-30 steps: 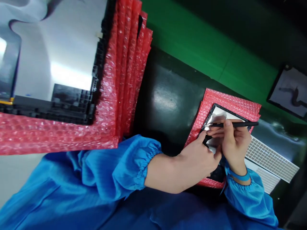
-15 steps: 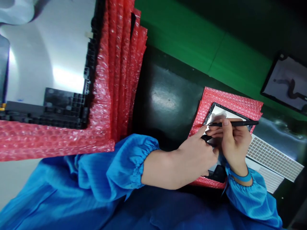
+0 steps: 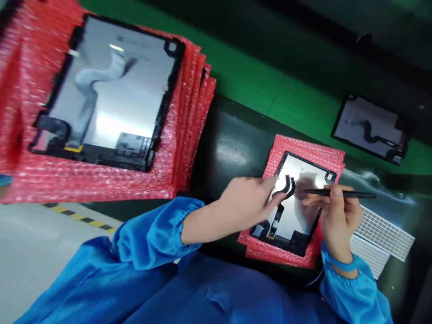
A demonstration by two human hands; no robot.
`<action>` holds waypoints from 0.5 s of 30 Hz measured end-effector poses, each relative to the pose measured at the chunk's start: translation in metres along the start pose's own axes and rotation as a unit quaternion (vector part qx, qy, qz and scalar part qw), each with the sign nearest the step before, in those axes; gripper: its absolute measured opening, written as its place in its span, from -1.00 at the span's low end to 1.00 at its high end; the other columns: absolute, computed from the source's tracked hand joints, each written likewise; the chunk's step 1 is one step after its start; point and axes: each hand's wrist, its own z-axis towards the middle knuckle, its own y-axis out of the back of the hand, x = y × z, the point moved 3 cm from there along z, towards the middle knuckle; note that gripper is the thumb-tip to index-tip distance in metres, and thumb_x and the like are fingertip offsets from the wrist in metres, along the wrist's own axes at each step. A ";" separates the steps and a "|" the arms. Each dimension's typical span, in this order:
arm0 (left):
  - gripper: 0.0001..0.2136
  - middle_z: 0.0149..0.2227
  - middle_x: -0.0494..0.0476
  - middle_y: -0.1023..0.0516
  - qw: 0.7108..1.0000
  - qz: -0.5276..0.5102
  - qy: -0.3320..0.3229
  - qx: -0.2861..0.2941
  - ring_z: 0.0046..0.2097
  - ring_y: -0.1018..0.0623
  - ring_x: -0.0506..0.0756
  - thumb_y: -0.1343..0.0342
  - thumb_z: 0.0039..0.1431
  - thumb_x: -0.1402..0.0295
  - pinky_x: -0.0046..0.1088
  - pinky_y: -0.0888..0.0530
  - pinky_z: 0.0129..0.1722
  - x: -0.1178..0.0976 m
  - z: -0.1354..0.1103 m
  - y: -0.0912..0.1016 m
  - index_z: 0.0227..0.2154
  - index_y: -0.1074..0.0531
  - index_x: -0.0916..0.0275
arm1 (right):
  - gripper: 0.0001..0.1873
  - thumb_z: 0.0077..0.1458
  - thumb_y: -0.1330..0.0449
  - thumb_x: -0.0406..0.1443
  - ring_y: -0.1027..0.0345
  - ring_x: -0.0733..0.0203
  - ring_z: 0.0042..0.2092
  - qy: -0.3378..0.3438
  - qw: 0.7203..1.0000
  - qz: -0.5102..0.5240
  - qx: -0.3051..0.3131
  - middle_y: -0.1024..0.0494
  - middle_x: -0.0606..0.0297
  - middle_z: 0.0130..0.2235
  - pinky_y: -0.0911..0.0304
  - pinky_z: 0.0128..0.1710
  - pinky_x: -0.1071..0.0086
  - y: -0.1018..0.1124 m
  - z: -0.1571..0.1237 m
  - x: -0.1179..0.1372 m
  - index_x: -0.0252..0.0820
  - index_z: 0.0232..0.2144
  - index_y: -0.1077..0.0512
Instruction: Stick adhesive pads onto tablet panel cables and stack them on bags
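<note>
Right hand (image 3: 340,218)'s pinching a skinny black tool (image 3: 358,195). Left hand (image 3: 245,200)'s by the wavy ribbon cable (image 3: 279,212), can't tell if gripping.

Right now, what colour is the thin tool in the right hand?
The thin tool is black, best seen in the head view.

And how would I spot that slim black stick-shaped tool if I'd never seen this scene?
Right of centre, a silvery flat panel with a black frame lies on red bubble wrap. At its right edge, the person's bare right hand pinches the slim black stick-shaped tool. It's straight, unlike the wavy black ribbon cable on the panel.
</note>
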 end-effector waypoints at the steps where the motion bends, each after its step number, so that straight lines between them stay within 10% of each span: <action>1: -0.64 -0.31 0.27 -0.68 0.998 0.014 0.068 0.001 -0.34 -0.69 0.26 0.06 0.55 0.12 -0.27 -0.52 -0.36 0.009 -0.003 -0.001 -0.07 -0.47 0.32 | -0.75 0.37 -0.31 -0.05 -0.62 0.10 -0.54 0.002 1.000 -0.002 -0.001 -0.71 0.35 -0.46 -0.59 -0.51 0.26 0.009 -0.003 -0.002 -0.08 -0.22 -0.51; 4: -0.73 -0.22 0.28 -0.67 0.993 0.006 0.118 0.022 -0.28 -0.69 0.24 0.09 0.54 0.23 -0.26 -0.54 -0.29 0.022 -0.009 -0.008 -0.09 -0.42 0.30 | -0.72 0.37 -0.31 -0.05 -0.65 0.08 -0.52 -0.003 1.000 -0.004 0.000 -0.72 0.30 -0.45 -0.62 -0.45 0.22 0.026 -0.007 -0.016 -0.13 -0.21 -0.53; 12: -0.96 -0.25 0.04 -0.51 0.960 -0.257 -0.004 -0.110 -0.27 -0.56 0.05 0.08 0.48 0.34 -0.39 -0.51 -0.24 -0.003 0.004 -0.020 -0.13 -0.21 0.16 | -0.60 0.31 -0.33 0.05 -0.65 0.07 -0.51 0.000 0.996 0.077 -0.035 -0.73 0.25 -0.44 -0.60 -0.43 0.23 0.029 -0.001 -0.048 -0.17 -0.20 -0.50; 15: -0.65 -0.08 0.16 -0.60 0.925 -0.349 -0.024 -0.150 -0.13 -0.63 0.05 -0.01 0.40 0.44 -0.39 -0.57 -0.13 -0.009 0.010 -0.018 0.16 -0.08 0.22 | -0.67 0.32 -0.33 0.00 -0.66 0.04 -0.49 0.018 0.990 0.125 -0.059 -0.74 0.27 -0.43 -0.61 -0.43 0.19 0.038 -0.001 -0.049 -0.12 -0.22 -0.51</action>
